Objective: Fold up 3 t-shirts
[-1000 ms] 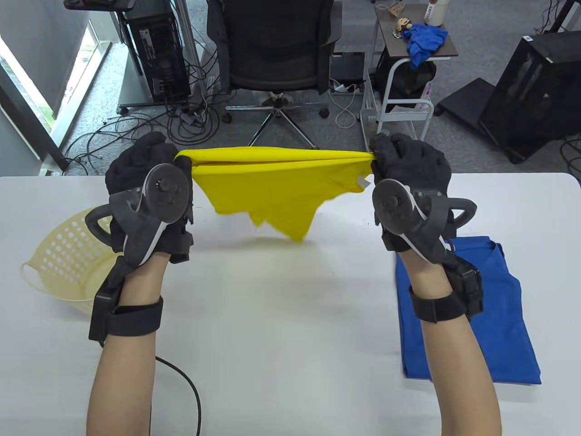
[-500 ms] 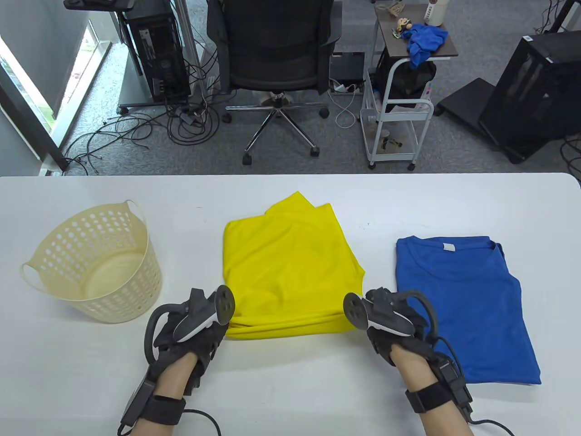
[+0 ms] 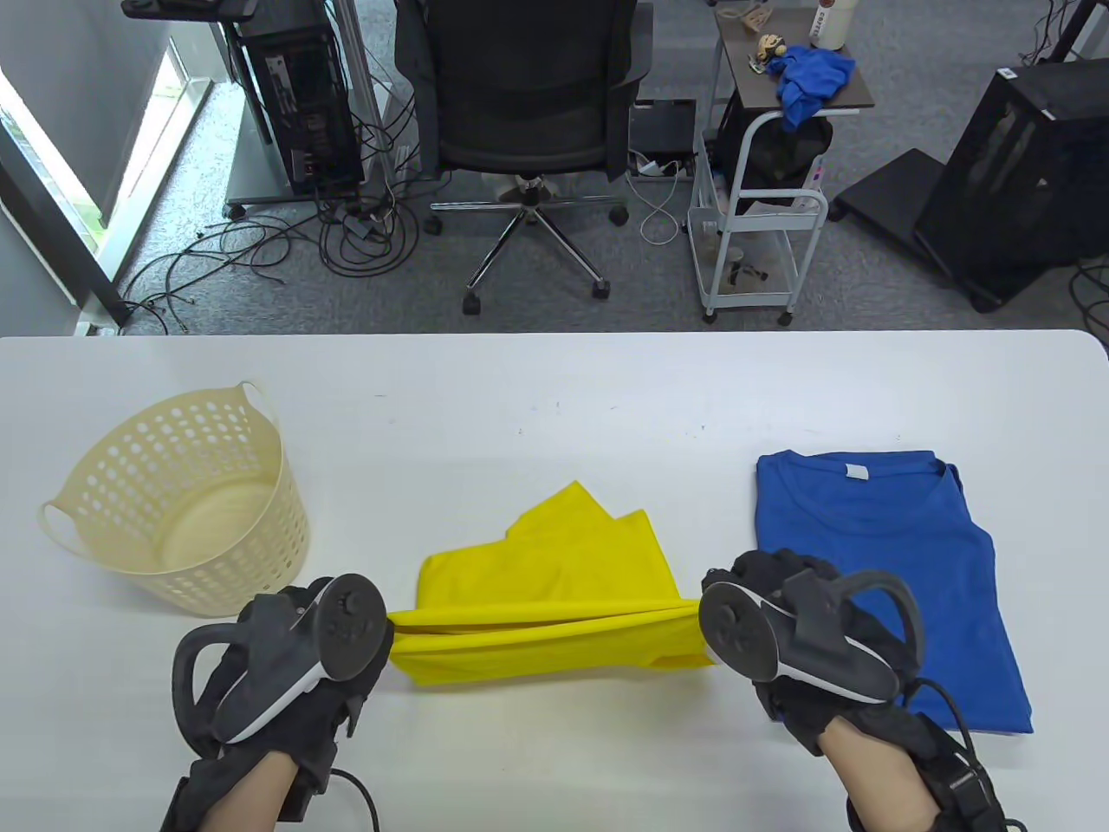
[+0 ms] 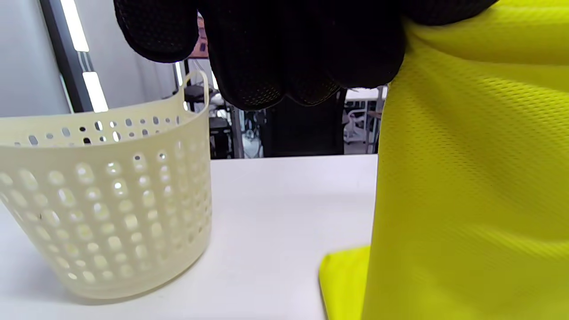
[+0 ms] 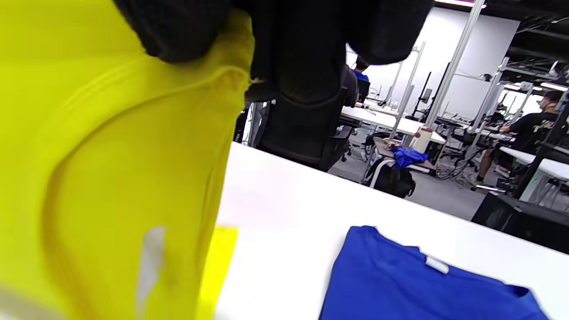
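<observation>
Left hand (image 3: 286, 667) grips left end of yellow t-shirt (image 3: 554, 598), fingers (image 4: 275, 58) curled over bunched fabric. Right hand (image 3: 806, 641) grips right end, fingers (image 5: 302, 49) clenched round edge. Near edge of shirt lifted taut between hands, far part lies folded on white table (image 3: 554, 390), centre, close to front edge. Blue t-shirt (image 3: 884, 572) folded flat on table, just right of right hand. Cream perforated basket (image 3: 173, 503) upright at table left, apart from shirt. Office chair (image 3: 520, 87) and cart (image 3: 762, 173) behind table
</observation>
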A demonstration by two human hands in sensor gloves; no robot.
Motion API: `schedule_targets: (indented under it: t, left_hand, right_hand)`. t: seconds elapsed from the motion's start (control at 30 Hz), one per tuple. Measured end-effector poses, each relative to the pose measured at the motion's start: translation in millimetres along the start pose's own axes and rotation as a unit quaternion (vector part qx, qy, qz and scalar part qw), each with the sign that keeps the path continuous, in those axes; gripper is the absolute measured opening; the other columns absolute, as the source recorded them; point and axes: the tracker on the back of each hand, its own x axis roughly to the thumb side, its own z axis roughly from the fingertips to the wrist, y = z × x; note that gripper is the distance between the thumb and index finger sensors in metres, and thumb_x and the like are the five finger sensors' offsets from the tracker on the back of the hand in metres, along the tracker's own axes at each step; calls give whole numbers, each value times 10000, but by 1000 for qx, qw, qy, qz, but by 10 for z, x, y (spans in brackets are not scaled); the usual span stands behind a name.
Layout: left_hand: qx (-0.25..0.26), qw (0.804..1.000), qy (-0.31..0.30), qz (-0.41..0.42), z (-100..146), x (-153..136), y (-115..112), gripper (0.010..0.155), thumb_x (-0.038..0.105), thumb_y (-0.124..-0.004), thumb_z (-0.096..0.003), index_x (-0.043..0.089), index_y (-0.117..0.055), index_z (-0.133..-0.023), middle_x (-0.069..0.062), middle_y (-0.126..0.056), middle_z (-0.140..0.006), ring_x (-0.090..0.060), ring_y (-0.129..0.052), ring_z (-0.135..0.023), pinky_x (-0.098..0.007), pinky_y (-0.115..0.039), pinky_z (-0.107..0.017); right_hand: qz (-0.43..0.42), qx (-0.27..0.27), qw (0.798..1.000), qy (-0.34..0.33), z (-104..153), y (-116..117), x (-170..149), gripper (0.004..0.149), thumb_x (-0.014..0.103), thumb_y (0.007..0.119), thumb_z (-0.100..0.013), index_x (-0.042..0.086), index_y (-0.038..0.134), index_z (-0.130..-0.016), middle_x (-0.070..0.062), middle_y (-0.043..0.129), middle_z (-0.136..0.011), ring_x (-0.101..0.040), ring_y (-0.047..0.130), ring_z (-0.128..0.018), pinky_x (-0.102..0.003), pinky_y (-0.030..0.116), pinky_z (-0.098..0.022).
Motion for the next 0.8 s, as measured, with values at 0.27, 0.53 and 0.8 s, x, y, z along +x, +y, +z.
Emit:
schedule_targets:
  t: [0.27,0.53,0.8]
  left_hand:
    - [-95,994,33,-40,-543,102,-430,421,565,-654,-462,303,-887,-695,102,-835,-920,-157,-887,-829,-472,-721,-692]
    - [-127,990,55,-34,-1201,161,-754,419,559,-661,-459,297,-882,-702,100,-824,-924,-159,-879,-833,-473,-712,-695]
    - [-13,991,111,-72,-1525,280,-1070,479,590,-603,-443,333,-801,-796,108,-744,-983,-150,-827,-889,-463,-690,-716]
  right_hand:
    - [6,82,997,14,-542,613,26,419,264,768,-448,216,787,-864,-56,848,-871,-308,873,-769,-542,670,-640]
    - [-5,121,992,43,-1067,1056,-69,419,258,765,-448,209,785,-863,-64,846,-867,-316,867,-765,-544,663,-638]
    - [-24,81,991,106,-1485,1421,-122,448,298,727,-465,202,730,-902,-74,786,-908,-330,815,-802,-556,622,-653]
